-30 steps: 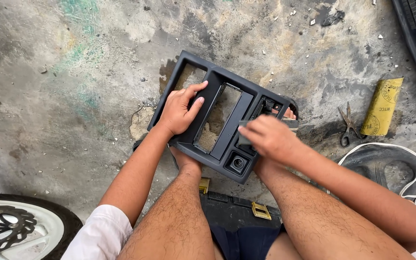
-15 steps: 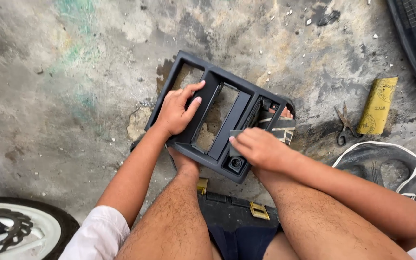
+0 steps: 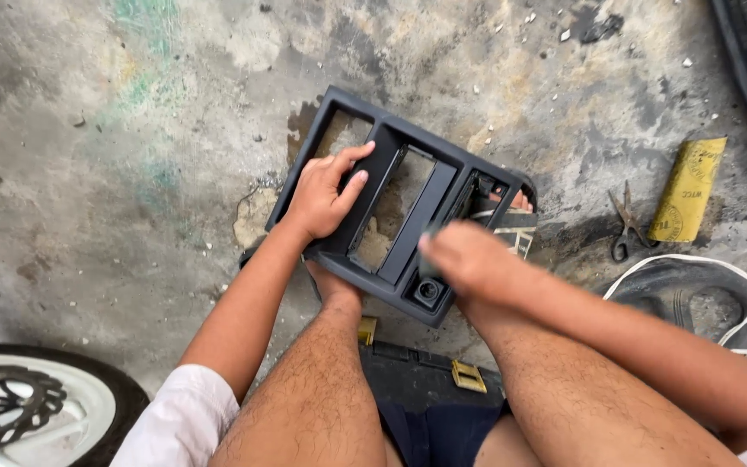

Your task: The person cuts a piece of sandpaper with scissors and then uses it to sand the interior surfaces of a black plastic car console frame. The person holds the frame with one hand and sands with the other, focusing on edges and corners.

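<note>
Soft, even daylight fills the scene, bright enough to show the grain and stains of the concrete floor (image 3: pixel 131 216) without harsh glare. Shadows are faint and short: a dim one lies beneath the dark plastic panel (image 3: pixel 391 216) toward its near edge, and another under the scissors (image 3: pixel 626 220) and the yellow sandpaper roll (image 3: pixel 689 188). The right hand (image 3: pixel 469 259) is smeared by motion blur, its fingers indistinct, while the left hand (image 3: pixel 326 195) is sharp. The panel's matte surface gives only a weak sheen. The wheel (image 3: pixel 28 406) at the floor's lower left corner looks slightly soft and stretched by the wide lens.
</note>
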